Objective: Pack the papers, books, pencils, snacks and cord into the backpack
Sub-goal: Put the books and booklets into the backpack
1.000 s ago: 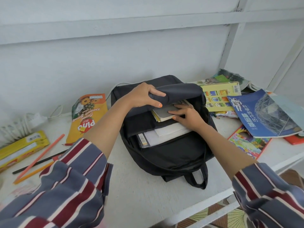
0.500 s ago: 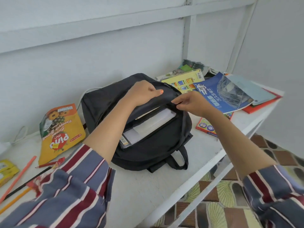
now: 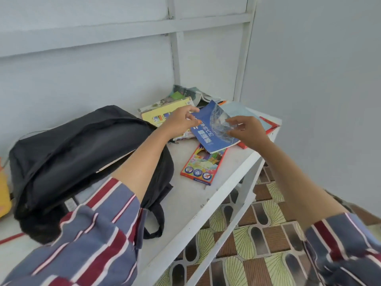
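The black backpack (image 3: 82,153) lies on the white table (image 3: 185,203), and its flap has dropped over the opening. A pale edge of the papers (image 3: 115,164) inside shows under my left forearm. To its right a blue book (image 3: 212,131) lies on top of a pile. My left hand (image 3: 181,122) hovers at the book's left edge with its fingers loosely spread. My right hand (image 3: 247,131) is at the book's right edge, finger and thumb apart over the cover. Neither hand plainly grips it.
A yellow book (image 3: 165,114) and magazines lie behind the blue one. A coloured pencil box (image 3: 204,164), a red folder (image 3: 270,125) and pale blue paper (image 3: 241,110) lie around it. A yellow snack bag (image 3: 4,195) and a red pencil (image 3: 10,238) are at the far left. The table edge drops to a tiled floor on the right.
Both hands have let go of the backpack's flap and moved right to the blue book. The flap has fallen over the opening. My view has swung right.
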